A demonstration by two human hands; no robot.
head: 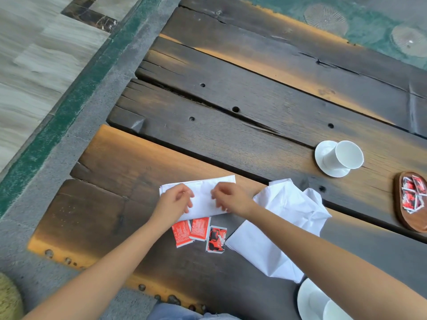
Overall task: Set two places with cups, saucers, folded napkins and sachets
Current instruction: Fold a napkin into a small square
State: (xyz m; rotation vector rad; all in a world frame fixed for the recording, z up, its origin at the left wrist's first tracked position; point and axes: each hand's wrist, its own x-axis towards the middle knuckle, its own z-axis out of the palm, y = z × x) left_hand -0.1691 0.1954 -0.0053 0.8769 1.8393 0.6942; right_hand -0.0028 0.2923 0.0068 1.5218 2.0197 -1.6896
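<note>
Your left hand (173, 202) and right hand (231, 199) curl over the napkin (203, 195) on the table (231, 139); whether they pinch it is too blurred to tell. Three sachets (199, 234) lie just beside it

The surface (231, 139) is rough, cracked plank wood, dark-stained and matt, with worn orange patches. The napkins (203, 197) are white, matt and creased, thin like paper or light cloth, and the sachets (198, 229) look like printed paper with a slight sheen. The cup (347, 155) and saucer (322, 150) are smooth, glossy white ceramic; the tray (410, 224) is smooth brown wood.
</note>
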